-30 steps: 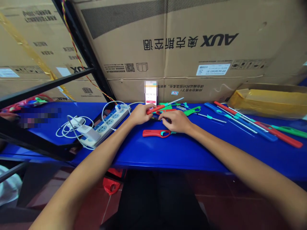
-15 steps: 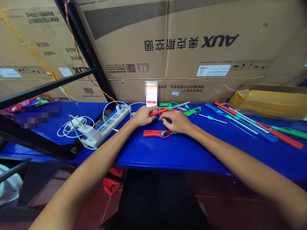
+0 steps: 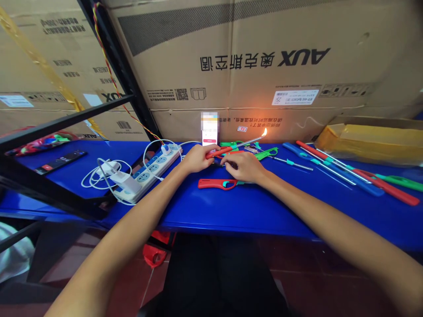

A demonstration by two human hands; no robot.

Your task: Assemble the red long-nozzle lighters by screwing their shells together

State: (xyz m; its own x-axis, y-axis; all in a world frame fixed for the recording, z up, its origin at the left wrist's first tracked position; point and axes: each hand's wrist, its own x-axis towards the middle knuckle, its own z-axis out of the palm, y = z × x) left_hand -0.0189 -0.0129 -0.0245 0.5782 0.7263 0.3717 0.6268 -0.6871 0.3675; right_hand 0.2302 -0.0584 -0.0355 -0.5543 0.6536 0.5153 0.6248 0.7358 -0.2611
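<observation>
My left hand (image 3: 198,159) is wrapped round the handle of a red lighter (image 3: 219,152), whose long metal tube points right and slightly up. A small flame (image 3: 265,131) burns at the tube's tip. Just right of the handle, my right hand (image 3: 243,167) has its fingers curled; whatever they grip, if anything, is too hidden to name. Below it lies another red lighter (image 3: 214,183) with a teal trigger. Green lighters (image 3: 267,153) lie behind my right hand. A lit phone (image 3: 209,130) stands upright behind my left hand.
A white power strip (image 3: 153,168) with plugs and cables lies left on the blue table (image 3: 185,211). Several red, blue and green lighters (image 3: 333,165) lie to the right, near a taped box (image 3: 370,140). A black frame post (image 3: 112,53) and large cartons (image 3: 251,26) stand behind.
A flame has appeared at the tip of the red lighter in my left hand, with an orange glow on the carton. Both hands have kept nearly the same places.
</observation>
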